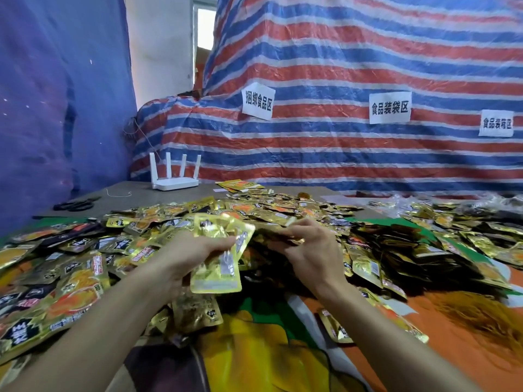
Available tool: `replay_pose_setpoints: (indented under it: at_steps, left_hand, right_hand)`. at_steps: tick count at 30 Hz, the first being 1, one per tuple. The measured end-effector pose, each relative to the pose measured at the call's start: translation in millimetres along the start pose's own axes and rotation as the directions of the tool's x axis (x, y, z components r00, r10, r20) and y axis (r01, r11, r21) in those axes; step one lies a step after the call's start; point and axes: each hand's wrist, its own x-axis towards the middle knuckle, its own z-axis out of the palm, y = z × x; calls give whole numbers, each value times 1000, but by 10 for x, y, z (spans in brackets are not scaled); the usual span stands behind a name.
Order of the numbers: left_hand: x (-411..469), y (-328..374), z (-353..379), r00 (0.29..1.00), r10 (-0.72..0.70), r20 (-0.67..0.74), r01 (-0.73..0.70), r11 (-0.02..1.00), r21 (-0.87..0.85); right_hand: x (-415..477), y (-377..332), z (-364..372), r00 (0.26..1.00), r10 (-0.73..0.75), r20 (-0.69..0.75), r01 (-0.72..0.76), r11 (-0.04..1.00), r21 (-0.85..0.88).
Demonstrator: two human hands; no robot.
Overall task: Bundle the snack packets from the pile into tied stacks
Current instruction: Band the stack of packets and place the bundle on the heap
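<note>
Step in hand: gathering; nothing tied yet. Left hand gripped a small stack of packets above the pile on the table. Right hand rested among the packets, grip unclear. Next move likely calls for more packets squared up, then the string.

striped tarp | left sign: 捆绑食品区 | middle sign: 食品装袋区 | right sign: 食品装箱区

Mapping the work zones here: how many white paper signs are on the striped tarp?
3. On the striped tarp: left sign, middle sign, right sign near the frame edge. Others may lie out of view.
</note>
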Motion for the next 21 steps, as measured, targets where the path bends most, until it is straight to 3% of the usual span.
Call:
replay_pose_setpoints:
  at_steps: [3,8,11,15,21]
  left_hand:
    - [16,8,27,981,185,49,-172,965,-197]
    - [-14,-115,62,928,370,49,-338,888,-313]
    - [-13,-170,44,922,382,64,-344,884,-316]
    - [13,-241,86,931,362,44,-338,902,-270]
    - [-3,-292,229,942,334,29,-301,882,-361]
  right_hand:
    - [76,-148,28,996,18,-86,-3,987,162]
    - [110,-318,165,993,52,-102,1,887,462]
    - [33,-354,236,996,69,-53,-16,750,662]
    - [-23,-412,282,994,95,44,-94,626,774]
    - [-75,-440,360,987,151,54,-133,582,802]
